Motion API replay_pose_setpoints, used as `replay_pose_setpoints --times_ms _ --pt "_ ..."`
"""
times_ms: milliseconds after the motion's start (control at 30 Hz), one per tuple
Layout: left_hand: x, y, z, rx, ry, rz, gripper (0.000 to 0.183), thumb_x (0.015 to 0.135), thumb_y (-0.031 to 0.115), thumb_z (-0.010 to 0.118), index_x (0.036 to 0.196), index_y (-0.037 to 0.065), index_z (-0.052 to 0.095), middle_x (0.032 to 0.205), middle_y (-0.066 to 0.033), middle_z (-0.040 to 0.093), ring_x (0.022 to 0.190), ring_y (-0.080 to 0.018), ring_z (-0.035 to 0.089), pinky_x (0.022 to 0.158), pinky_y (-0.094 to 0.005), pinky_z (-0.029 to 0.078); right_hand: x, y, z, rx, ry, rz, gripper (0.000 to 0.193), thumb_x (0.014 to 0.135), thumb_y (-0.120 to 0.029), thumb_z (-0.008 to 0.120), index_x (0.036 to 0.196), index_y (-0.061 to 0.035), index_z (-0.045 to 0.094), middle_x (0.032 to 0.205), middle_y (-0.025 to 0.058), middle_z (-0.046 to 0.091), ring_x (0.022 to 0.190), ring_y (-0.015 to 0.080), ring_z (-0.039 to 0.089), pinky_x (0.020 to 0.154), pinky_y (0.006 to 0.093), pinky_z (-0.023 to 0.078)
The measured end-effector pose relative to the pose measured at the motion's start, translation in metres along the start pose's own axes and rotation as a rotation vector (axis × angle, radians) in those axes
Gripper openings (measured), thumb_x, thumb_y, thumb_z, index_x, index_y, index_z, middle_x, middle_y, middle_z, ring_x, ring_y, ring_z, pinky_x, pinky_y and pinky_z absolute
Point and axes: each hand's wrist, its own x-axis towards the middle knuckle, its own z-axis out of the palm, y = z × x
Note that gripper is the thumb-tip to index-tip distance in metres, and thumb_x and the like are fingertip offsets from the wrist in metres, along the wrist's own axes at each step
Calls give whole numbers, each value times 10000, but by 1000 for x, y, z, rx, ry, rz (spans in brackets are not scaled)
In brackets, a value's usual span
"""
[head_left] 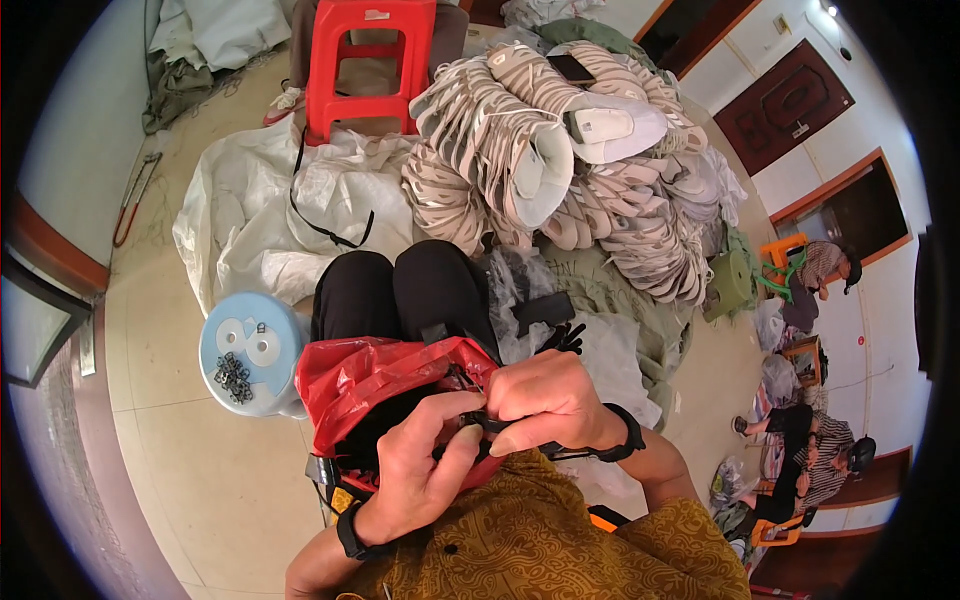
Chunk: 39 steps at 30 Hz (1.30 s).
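My left hand (425, 470) and my right hand (545, 400) meet over my lap, both pinching a small black strap piece (487, 426) between their fingertips. Just under them lies an open red plastic bag (345, 375) with dark contents, resting on my black-trousered knees (400, 285). A black band sits on each wrist. A few more black strap pieces (545, 310) lie on clear plastic beside my right knee.
A pale blue round stool (285, 335) at my left carries a heap of small metal buckles (233, 377). Ahead are a big stack of beige shoe uppers (560, 160), a white sack (270, 220) and a red plastic stool (370, 60). Other people sit at right (820, 460).
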Motion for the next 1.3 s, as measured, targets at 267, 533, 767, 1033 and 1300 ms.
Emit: replay_pose_setpoints --times_ms 267,533,767,1033,1300 --pt "-1 -3 1 -5 -5 -31 228 754 -21 539 979 9 516 735 -81 565 617 -98 549 563 -217 446 -1 1 0 -1 4 13 239 591 -23 722 590 19 487 592 96 523 519 234 509 454 287 374" --pt "-3 -3 2 5 7 -38 241 761 -16 549 998 9 513 736 -72 575 623 -84 559 567 -211 454 -1 1 0 -10 11 7 245 591 -27 724 578 17 483 587 97 523 518 236 513 456 289 382" --pt "-2 -2 2 27 6 -24 229 765 -17 548 990 10 514 722 -72 580 617 -88 569 561 -213 458 -1 0 1 -34 5 2 235 598 -24 721 586 16 489 592 95 525 523 234 517 458 289 385" --pt "1 1 2 85 5 70 236 758 -39 538 987 5 497 683 -70 585 594 -87 576 531 -210 458 -2 -1 1 -18 2 7 223 603 -17 716 591 15 496 593 93 526 523 233 515 458 289 383" --pt "0 -4 1 88 -13 63 262 735 -39 554 987 4 499 708 -82 592 611 -102 591 546 -215 465 -3 0 1 -19 4 2 224 595 -8 717 590 18 495 591 96 527 520 237 514 458 292 383"
